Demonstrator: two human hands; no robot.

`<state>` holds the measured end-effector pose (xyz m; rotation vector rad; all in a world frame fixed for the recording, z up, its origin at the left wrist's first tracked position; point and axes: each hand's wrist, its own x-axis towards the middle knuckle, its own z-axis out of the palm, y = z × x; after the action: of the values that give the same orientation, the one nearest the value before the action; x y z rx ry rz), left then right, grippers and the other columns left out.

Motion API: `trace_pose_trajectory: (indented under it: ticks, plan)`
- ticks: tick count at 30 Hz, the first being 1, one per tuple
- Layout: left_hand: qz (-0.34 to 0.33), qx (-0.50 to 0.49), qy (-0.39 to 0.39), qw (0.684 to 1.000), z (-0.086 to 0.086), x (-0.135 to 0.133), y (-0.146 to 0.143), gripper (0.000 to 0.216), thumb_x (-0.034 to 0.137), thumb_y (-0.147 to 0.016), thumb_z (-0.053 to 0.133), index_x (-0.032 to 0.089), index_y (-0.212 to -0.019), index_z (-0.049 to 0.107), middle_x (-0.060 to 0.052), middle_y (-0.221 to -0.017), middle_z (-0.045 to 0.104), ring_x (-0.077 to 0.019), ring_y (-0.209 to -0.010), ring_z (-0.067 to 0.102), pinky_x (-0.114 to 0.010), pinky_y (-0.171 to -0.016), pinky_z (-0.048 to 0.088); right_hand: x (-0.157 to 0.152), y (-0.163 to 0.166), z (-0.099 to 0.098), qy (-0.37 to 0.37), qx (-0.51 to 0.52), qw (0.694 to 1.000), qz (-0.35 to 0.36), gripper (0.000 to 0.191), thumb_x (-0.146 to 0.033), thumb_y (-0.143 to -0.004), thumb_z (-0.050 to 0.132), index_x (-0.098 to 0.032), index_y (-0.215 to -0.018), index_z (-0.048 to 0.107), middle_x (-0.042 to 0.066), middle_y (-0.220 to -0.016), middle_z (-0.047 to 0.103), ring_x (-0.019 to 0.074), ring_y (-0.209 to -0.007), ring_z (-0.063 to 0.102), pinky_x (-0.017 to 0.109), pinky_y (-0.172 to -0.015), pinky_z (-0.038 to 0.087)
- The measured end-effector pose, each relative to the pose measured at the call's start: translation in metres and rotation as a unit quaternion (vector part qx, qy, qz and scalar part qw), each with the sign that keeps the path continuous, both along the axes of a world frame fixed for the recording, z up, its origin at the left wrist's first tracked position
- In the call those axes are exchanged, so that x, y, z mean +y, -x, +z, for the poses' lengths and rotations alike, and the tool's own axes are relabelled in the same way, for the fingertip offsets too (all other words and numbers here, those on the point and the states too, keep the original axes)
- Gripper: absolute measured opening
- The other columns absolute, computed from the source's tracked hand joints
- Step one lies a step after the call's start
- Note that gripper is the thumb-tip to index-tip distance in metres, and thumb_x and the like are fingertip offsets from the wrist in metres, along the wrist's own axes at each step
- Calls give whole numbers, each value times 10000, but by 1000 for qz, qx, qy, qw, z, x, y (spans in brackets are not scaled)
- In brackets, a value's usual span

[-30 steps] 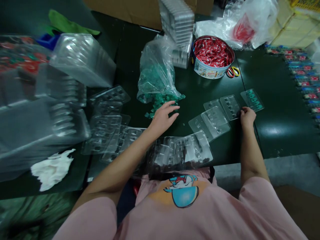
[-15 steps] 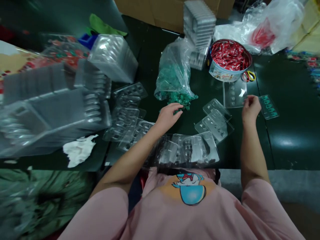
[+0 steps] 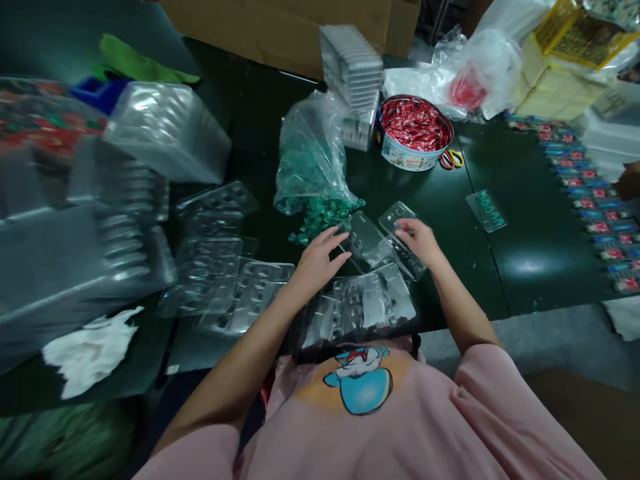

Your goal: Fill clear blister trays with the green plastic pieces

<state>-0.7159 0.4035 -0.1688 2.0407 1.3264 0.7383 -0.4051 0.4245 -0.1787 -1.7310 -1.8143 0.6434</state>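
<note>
At the far left, one green cloth [image 3: 143,61] lies beyond one blue container [image 3: 100,98], and just to the near side stand several stacks of clear plastic trays [image 3: 167,133], too blurred to count. Near them lies one crumpled white cloth [image 3: 93,350]. Rightward comes a group of loose clear trays [image 3: 215,267], overlapping so that no sure count is possible. In the middle, one clear bag [image 3: 305,150] lies with its mouth toward the person and one heap of green pieces [image 3: 325,215], far too many to count, spilling out. The left hand [image 3: 316,262] is just at the near side of the heap, fingers spread, visibly gripping nothing. Nearer the person, another overlapping row of clear trays [image 3: 360,303] lies along the table edge; farther off rises one upright tray stack [image 3: 350,60]. Between the hands lie at least two blank trays [image 3: 366,241]. The right hand [image 3: 419,241] bends its fingers over the rightmost of these; whether it pinches that tray, I cannot tell. Beyond it are one round tin [image 3: 415,160] full of red packets [image 3: 415,123] and one pair of scissors [image 3: 453,159]. Farther right, well apart, lies one filled tray [image 3: 487,210] with a row of green shapes; at the far right are many packed cards [image 3: 590,193] and one yellow basket [image 3: 583,40].
</note>
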Motion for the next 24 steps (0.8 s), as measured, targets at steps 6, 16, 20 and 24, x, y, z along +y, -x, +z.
trace_pose_trajectory:
  ticks: [6,16,20,24]
  plan:
    - [12,24,25,999,-3,-4,20,432,417,-871,542,202,-1232,646,-130,-1405,538,-267,-1294,521,-468,-1106,409,6,-150,-5,-22,-204,924,-321,385,-214,-802,561,-93,-1160,636,221,-1179,585,323,-1127,530,520,-1000,405]
    - [5,14,36,999,-8,4,11,392,374,-849,570,221,-1195,674,-106,-1370,574,-258,-1254,557,-456,-1082,438,29,-132,-35,13,-185,952,-242,388,-136,-822,415,-114,-1090,694,151,-1044,622,221,-881,598,392,-909,471]
    - [1,26,39,999,-5,7,10,385,366,-851,573,210,-1187,677,-111,-1363,579,-252,-1251,563,-445,-1081,440,64,-102,-30,33,-181,960,-213,409,-101,-815,411,-93,-1116,688,169,-1060,630,224,-907,601,384,-922,465]
    - [3,40,42,998,-4,7,15,369,345,-846,584,202,-1170,685,-112,-1324,611,-247,-1216,591,-432,-1073,450,79,-77,-17,7,-196,957,-215,397,-113,-787,484,-96,-1138,670,205,-1159,596,271,-1019,571,448,-953,443]
